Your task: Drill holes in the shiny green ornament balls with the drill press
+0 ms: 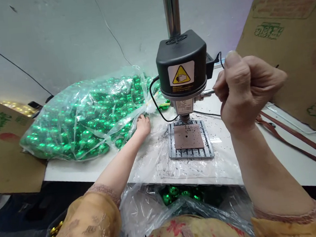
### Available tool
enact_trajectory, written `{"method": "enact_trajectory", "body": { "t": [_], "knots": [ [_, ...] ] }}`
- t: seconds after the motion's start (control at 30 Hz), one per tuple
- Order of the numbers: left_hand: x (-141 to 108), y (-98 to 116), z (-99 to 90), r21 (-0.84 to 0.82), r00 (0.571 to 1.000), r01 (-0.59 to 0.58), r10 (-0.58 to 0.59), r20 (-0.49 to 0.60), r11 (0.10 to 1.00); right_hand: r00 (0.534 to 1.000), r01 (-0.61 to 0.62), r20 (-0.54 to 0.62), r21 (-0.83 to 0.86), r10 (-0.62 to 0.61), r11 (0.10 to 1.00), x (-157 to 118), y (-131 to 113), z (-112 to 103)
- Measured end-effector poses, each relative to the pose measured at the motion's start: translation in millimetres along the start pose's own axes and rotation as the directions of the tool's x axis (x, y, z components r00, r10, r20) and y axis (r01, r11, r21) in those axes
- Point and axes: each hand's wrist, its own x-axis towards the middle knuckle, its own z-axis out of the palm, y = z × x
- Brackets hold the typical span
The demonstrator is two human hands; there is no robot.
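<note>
My right hand (pixel 244 89) is closed in a fist around the feed lever (pixel 207 92) on the side of a small black drill press (pixel 182 63). Below its chuck (pixel 185 118), a flat brown square plate (pixel 182 140) with a dark hole in it lies on the slotted metal base (pixel 172 152). My left hand (pixel 143 125) rests at the gathered mouth of a clear plastic bag (pixel 83 117) full of shiny green faceted balls. Its fingers are curled against the plastic, and what they hold, if anything, is hidden.
Dark shavings dot the plastic sheet (pixel 162 166) around the base. Cardboard boxes (pixel 292 40) flank the white table on both sides. Brown straps (pixel 289 133) lie at the right. More green balls (pixel 178 194) sit in an open bag below the table's front edge.
</note>
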Motion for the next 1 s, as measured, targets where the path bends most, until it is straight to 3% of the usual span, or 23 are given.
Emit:
{"method": "enact_trajectory", "body": {
  "t": [0.17, 0.23, 0.3, 0.37, 0.43, 0.5, 0.53, 0.57, 0.63, 1.0],
  "knots": [
    [-10.9, -7.7, -5.3, -0.032, 0.991, -0.127, 0.125, -0.052, 0.991, 1.0, 0.001, 0.028, -0.033, 0.0, 0.999, -1.1, 0.9, -3.5],
    [-23.1, -8.3, -5.0, -0.131, 0.965, -0.218, 0.193, -0.178, 0.967, 0.999, -0.014, 0.04, -0.058, 0.017, 0.998, -2.3, -0.2, -4.9],
    [-41.2, -4.7, -1.3, -0.367, 0.899, -0.33, 0.171, -0.404, 0.87, 0.998, -0.035, 0.046, -0.091, 0.039, 0.995, -3.5, -2.2, -5.7],
    [-62.9, 5.1, 4.2, -0.683, 0.85, -0.417, -0.008, -0.527, 0.6, 0.997, -0.056, 0.047, -0.1, 0.06, 0.993, -4.3, -4.3, -5.7],
    [-83.5, 21.2, 8.8, -0.909, 0.902, -0.381, -0.146, -0.405, 0.17, 0.998, -0.054, 0.041, -0.078, 0.057, 0.996, -4.5, -5.3, -5.1],
    [-98.1, 40.2, 10.6, -0.94, 0.968, -0.244, -0.11, -0.223, -0.24, 0.998, -0.044, 0.032, -0.062, 0.046, 0.997, -4.3, -4.7, -4.5],
    [-102.3, 49.4, 10.5, -0.911, 0.985, -0.175, -0.064, -0.163, -0.373, 0.999, -0.039, 0.027, -0.063, 0.041, 0.997, -4.1, -3.9, -4.3],
    [-104.4, 57.5, 10.0, -0.884, 0.991, -0.125, -0.024, -0.128, -0.451, 0.999, -0.034, 0.022, -0.068, 0.036, 0.997, -3.9, -3.1, -4.3],
    [-103.1, 69.6, 8.9, -0.867, 0.994, -0.084, 0.016, -0.105, -0.491, 0.999, -0.026, 0.025, -0.087, 0.029, 0.996, -3.5, -1.7, -4.5],
    [-76.6, 87.8, 20.1, -0.924, 0.972, -0.208, 0.036, -0.231, -0.32, 0.997, -0.053, 0.048, -0.133, 0.06, 0.99, -3.9, -4.5, -5.9]
  ]
}}
